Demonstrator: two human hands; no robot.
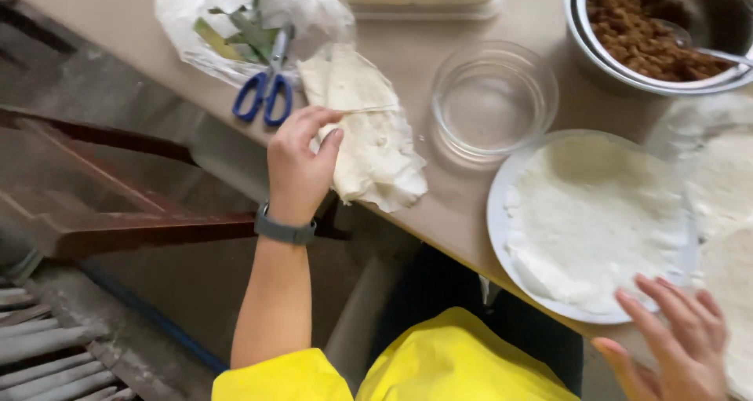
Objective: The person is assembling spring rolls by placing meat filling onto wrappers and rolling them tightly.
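Right hand [681,342] spread at plate [502,236] rim, left hand [298,165] pinching folded wrapper [372,146] near table edge [439,240]

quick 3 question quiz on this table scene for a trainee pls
1. True or false: the left hand pinches the stack of thin white wrappers.
2. What lies on the white plate? A) scissors B) a round white wrapper C) brown filling
3. Which thing stands between the wrapper stack and the metal bowl?

Key: 1 true; 2 B; 3 the empty glass bowl.
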